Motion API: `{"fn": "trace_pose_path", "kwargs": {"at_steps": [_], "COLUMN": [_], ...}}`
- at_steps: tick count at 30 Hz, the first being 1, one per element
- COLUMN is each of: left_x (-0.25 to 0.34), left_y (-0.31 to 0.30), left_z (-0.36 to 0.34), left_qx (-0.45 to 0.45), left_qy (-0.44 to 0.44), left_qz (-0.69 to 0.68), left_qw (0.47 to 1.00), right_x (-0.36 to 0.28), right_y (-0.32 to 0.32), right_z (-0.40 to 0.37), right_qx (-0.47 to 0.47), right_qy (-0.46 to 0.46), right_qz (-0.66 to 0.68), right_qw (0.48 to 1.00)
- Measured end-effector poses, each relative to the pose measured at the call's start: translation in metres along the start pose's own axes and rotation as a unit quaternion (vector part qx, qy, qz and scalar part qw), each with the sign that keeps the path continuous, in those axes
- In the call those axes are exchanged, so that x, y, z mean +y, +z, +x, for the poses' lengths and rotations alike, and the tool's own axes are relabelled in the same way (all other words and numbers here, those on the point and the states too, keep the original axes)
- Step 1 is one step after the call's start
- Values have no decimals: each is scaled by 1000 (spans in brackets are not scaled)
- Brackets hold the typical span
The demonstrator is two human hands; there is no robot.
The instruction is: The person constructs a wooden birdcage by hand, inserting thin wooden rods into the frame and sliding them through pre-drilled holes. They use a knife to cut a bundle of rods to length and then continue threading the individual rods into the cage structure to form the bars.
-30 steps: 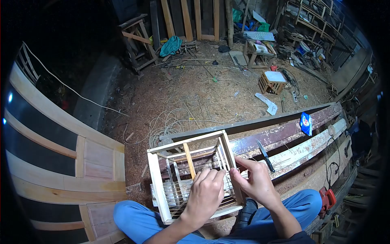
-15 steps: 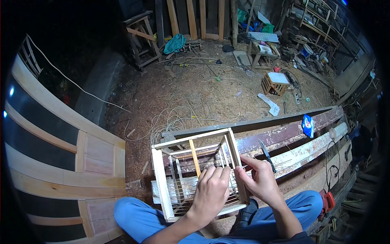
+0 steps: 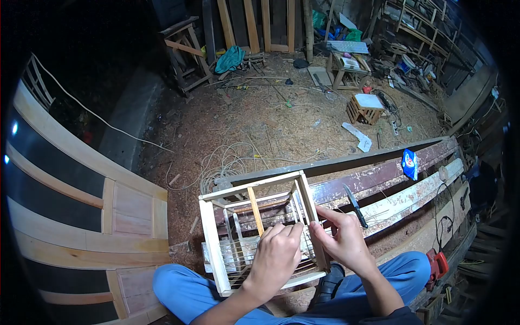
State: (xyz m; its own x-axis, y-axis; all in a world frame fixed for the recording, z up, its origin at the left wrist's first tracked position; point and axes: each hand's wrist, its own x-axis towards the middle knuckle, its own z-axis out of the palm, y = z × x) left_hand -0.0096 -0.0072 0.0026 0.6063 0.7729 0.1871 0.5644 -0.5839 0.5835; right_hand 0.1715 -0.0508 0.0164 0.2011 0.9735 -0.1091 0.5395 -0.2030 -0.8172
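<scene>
A small wooden frame [image 3: 212, 246] with thin bars across its lower part stands tilted between my knees, over the planks. My left hand [image 3: 277, 257] is closed over the bars inside the frame, its fingers curled; what they pinch is too small to make out. At the frame's right rail, my right hand [image 3: 346, 241] has its thumb and index finger on either side of the wood near the rail's middle. Upright in the frame's opening is an orange-brown slat [image 3: 255, 210], just above my left hand.
A knife [image 3: 355, 206] with a black handle and a blue packet [image 3: 409, 164] lie on the maroon plank [image 3: 374, 181]. Panelled wooden doors [image 3: 135, 203] stand at the left. Beyond are coiled cable [image 3: 227, 162], a slatted crate [image 3: 365, 109] and a red tool [image 3: 436, 265] by my right knee.
The frame and both hands appear slightly further left, and the whole view has shifted a little. The grip of each hand looks the same.
</scene>
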Motion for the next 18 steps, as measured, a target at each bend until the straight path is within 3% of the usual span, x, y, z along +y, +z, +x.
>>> {"fn": "trace_pose_path", "kwargs": {"at_steps": [5,8,13,16,18], "left_x": [1,-3,-13,-17,-17], "left_y": [-11,-17,-24,-24,-25], "left_z": [7,10,10,9,12], "left_qx": [-79,-39,-15,-22,-76], "left_qy": [-30,36,37,39,-23], "left_qz": [12,40,87,41,9], "left_qw": [996,998,995,998,997], "right_x": [5,8,10,10,13], "right_y": [4,4,0,-1,0], "right_z": [-1,0,0,1,2], "right_qx": [26,25,7,-3,-6], "right_qy": [-39,-43,-41,-35,-38], "right_qz": [7,17,24,25,34], "right_qw": [999,999,999,999,999]}}
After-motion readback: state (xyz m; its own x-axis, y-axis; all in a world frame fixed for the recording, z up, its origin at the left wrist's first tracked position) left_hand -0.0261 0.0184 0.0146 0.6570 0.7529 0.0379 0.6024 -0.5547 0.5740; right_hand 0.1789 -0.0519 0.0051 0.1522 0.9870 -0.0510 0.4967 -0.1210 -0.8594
